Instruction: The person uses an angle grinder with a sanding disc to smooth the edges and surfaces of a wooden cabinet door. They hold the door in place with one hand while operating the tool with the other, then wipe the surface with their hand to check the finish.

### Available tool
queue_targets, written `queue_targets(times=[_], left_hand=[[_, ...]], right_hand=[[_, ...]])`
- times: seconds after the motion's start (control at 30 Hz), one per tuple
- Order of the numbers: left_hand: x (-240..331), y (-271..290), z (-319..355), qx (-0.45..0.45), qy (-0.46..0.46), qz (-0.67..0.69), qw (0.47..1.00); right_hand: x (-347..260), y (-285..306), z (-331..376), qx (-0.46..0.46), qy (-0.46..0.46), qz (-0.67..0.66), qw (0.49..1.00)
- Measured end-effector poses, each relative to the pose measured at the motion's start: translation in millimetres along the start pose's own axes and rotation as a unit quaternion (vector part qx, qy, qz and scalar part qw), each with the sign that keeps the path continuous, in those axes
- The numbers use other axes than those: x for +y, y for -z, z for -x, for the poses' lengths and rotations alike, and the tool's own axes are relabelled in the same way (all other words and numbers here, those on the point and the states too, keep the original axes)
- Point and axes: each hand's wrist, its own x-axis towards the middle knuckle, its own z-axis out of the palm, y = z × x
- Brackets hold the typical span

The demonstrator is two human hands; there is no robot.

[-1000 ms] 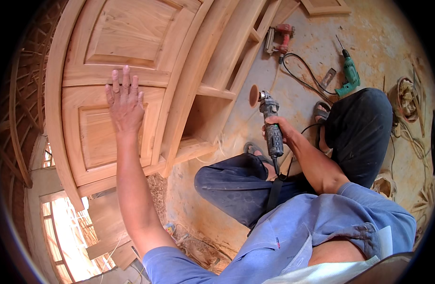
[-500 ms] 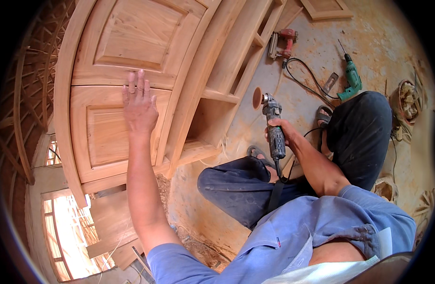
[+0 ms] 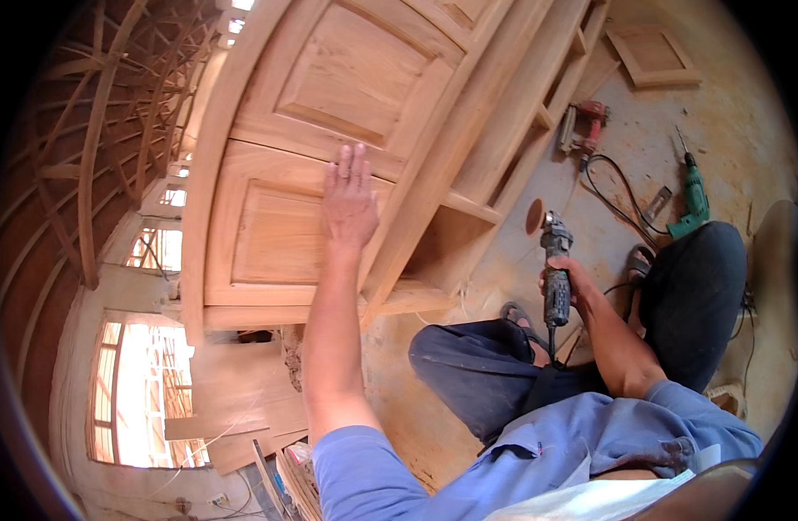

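My left hand (image 3: pixel 348 204) lies flat with fingers stretched on a pale wooden cabinet (image 3: pixel 388 304). Its fingertips reach across the seam between the lower panelled door (image 3: pixel 277 230) and the upper panelled door (image 3: pixel 360 74). In my right hand (image 3: pixel 569 280) is a dark angle grinder (image 3: pixel 557 295), gripped round its body above my lap. The grinder's round brown disc (image 3: pixel 535 217) points away from me, apart from the cabinet. Whether the disc spins cannot be told.
On the dusty floor to the right lie a red nail gun (image 3: pixel 592 130), a green drill (image 3: pixel 694 200) and a loose panelled frame (image 3: pixel 655 56). A black hose (image 3: pixel 616 195) curves between the tools. Wooden boards (image 3: pixel 242 391) lie at the lower left, beside a bright window (image 3: pixel 151 395).
The view has turned, so the cabinet, tools and hands all appear farther right and lower. My left hand stays at the door seam, and my right hand keeps its grip on the grinder.
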Motion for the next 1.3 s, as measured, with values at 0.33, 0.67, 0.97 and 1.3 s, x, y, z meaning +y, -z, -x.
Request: queue_targets(times=[0.33,0.67,0.97,1.3], left_hand=[[9,-13,13,0.021,-0.007,-0.023,1.000],[167,-6,58,0.085,0.205,0.334,0.916],[379,-32,67,-0.171,0.332,0.896,0.239],[377,-52,84,-0.224,0.390,0.879,0.159]], right_hand=[[-7,-18,19,0.002,0.037,-0.014,0.999],[-15,-25,23,-0.013,0.061,-0.030,0.998],[3,-21,36,-0.034,0.046,0.015,0.998],[15,-26,38,-0.039,-0.007,0.050,0.998]])
